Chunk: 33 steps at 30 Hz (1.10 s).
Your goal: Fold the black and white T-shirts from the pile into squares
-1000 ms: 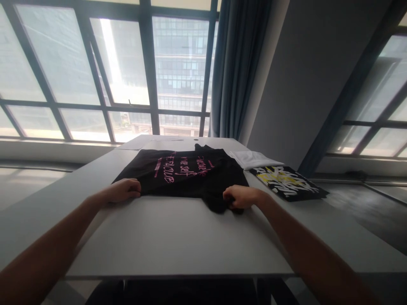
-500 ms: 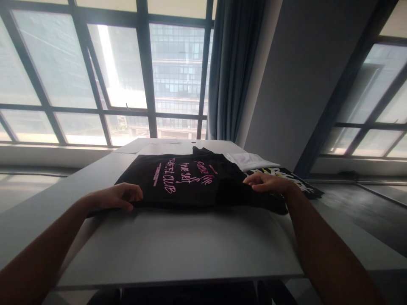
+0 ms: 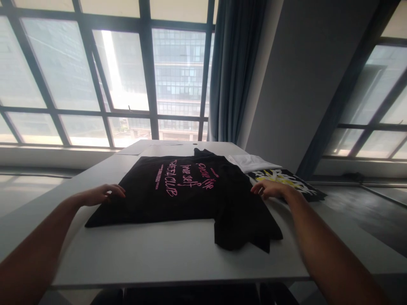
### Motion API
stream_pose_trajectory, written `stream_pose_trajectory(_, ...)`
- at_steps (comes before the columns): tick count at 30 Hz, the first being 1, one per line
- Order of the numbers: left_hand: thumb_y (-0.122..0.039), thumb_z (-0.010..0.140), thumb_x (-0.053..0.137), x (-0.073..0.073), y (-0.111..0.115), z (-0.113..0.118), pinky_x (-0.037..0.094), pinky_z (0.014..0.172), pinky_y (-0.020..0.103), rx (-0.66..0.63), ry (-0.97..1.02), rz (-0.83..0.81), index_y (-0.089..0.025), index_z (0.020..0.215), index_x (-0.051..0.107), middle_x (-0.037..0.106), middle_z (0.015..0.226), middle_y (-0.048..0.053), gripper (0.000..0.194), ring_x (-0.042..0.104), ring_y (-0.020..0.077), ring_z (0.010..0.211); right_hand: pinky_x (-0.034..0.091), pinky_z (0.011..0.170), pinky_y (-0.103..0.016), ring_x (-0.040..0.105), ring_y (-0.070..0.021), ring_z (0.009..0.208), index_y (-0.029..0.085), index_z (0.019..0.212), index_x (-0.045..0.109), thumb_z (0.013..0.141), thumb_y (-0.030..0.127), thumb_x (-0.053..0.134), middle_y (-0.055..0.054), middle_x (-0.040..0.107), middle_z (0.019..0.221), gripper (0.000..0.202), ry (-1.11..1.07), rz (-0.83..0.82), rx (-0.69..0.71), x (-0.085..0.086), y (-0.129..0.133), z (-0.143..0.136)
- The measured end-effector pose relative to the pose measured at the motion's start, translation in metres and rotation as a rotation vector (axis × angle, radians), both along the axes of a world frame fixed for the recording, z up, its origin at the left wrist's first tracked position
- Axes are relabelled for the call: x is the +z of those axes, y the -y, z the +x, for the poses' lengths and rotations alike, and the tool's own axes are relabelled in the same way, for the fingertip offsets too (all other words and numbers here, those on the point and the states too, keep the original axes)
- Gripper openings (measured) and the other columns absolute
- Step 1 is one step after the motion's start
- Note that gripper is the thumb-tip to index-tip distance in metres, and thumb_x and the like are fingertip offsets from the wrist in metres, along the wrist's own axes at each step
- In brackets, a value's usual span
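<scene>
Fingers (image 3: 120,192) of the left hand (image 3: 99,195) curve apart at the left end of a black shirt (image 3: 140,207) on the desk (image 3: 143,250); whether the right hand (image 3: 271,189) grips its right edge, I cannot tell. Pink print (image 3: 190,177) reads "true self", "CLUB"; smaller lines blur. Farther right, a patterned garment (image 3: 300,183) lies partly hidden.

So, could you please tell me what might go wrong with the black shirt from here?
The right hand is close to the patterned cloth, so it might nudge that out of place. On the black shirt, the near sleeve has a jagged outline, so it could end up creased.
</scene>
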<state>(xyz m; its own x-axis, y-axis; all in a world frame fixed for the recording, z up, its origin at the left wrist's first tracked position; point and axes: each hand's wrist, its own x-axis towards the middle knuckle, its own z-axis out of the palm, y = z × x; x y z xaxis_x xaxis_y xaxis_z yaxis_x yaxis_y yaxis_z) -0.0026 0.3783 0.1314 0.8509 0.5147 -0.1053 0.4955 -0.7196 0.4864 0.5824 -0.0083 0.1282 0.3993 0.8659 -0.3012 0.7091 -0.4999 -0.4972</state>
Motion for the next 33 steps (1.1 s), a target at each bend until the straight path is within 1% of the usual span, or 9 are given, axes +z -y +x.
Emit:
stream_pose_trajectory(4,-0.022,0.061,0.058,-0.013,-0.017,-0.024,0.042,0.107,0.049,0.009,0.102,-0.058,-0.026,0.096,0.079,0.061,0.141,0.006,0.041,0.05,0.0355,0.134,0.052,0.083,-0.034,0.064,-0.0282,0.1,0.018,0.105,0.074,0.052,0.007,0.064,-0.01,0.072,0.103,0.055,0.133,0.003,0.033,-0.005,0.008,-0.007)
stream_pose_trajectory(8,-0.039,0.069,0.071,-0.024,-0.027,-0.037,0.037,0.109,0.054,0.083,0.161,-0.039,-0.03,0.099,0.08,0.059,0.143,0.008,0.033,0.049,0.0393,0.134,0.05,0.091,-0.038,0.061,-0.0308,0.107,0.021,0.112,0.073,0.053,0.014,0.069,-0.01,0.068,0.112,0.06,0.199,0.033,0.114,-0.01,0.01,-0.012)
stream_pose_trajectory(13,-0.059,0.07,0.074,-0.021,-0.007,-0.022,0.037,0.112,0.046,0.019,0.183,0.011,-0.027,0.106,0.079,0.047,0.153,0.011,0.048,0.046,0.0375,0.137,0.042,0.107,-0.04,0.055,-0.0321,0.122,0.025,0.117,0.074,0.054,0.021,0.073,-0.009,0.062,0.128,0.062,0.166,0.067,0.227,-0.002,0.015,-0.027)
stream_pose_trajectory(16,-0.065,0.073,0.071,-0.019,0.002,-0.013,0.035,0.114,0.046,-0.009,0.179,0.019,-0.025,0.104,0.079,0.043,0.156,0.012,0.052,0.042,0.0367,0.141,0.036,0.113,-0.044,0.052,-0.0338,0.128,0.024,0.11,0.077,0.061,0.029,0.075,-0.01,0.059,0.137,0.049,0.098,0.135,0.29,0.01,0.02,-0.044)
stream_pose_trajectory(19,-0.071,0.075,0.065,-0.019,0.003,-0.011,0.03,0.116,0.048,-0.016,0.257,0.026,-0.021,0.096,0.08,0.048,0.152,0.013,0.055,0.04,0.0357,0.143,0.034,0.114,-0.048,0.051,-0.0353,0.131,0.022,0.096,0.08,0.069,0.04,0.076,-0.011,0.061,0.136,0.032,0.003,0.268,0.355,0.02,0.021,-0.059)
stream_pose_trajectory(22,-0.075,0.075,0.063,-0.019,-0.001,-0.013,0.032,0.116,0.045,0.025,0.388,-0.008,-0.021,0.097,0.078,0.061,0.14,0.013,0.061,0.047,0.0333,0.138,0.041,0.108,-0.048,0.06,-0.034,0.121,0.019,0.087,0.079,0.074,0.049,0.072,-0.011,0.072,0.116,0.033,-0.134,0.31,0.381,0.023,0.022,-0.062)
stream_pose_trajectory(26,-0.077,0.066,0.068,-0.013,-0.007,-0.025,0.042,0.108,0.044,0.12,0.453,-0.081,-0.023,0.099,0.079,0.071,0.125,0.011,0.064,0.058,0.0342,0.124,0.052,0.088,-0.041,0.069,-0.0296,0.093,0.016,0.085,0.078,0.07,0.053,0.073,-0.009,0.075,0.09,0.04,-0.146,0.178,0.269,0.022,0.03,-0.056)
stream_pose_trajectory(30,-0.073,0.065,0.071,-0.003,-0.016,-0.044,0.048,0.098,0.045,0.168,0.375,-0.088,-0.024,0.091,0.08,0.077,0.104,0.009,0.056,0.066,0.0334,0.105,0.052,0.077,-0.034,0.067,-0.0245,0.079,0.018,0.077,0.076,0.066,0.05,0.075,-0.006,0.073,0.078,0.034,-0.14,0.06,0.228,0.03,0.041,-0.048)
stream_pose_trajectory(33,-0.07,0.065,0.07,0.004,-0.026,-0.046,0.053,0.087,0.044,0.176,0.302,-0.168,-0.022,0.086,0.079,0.077,0.092,0.008,0.053,0.067,0.0322,0.093,0.05,0.066,-0.03,0.062,-0.0193,0.066,0.018,0.072,0.073,0.063,0.048,0.076,-0.003,0.068,0.069,0.031,-0.197,0.002,0.22,0.042,0.034,-0.04)
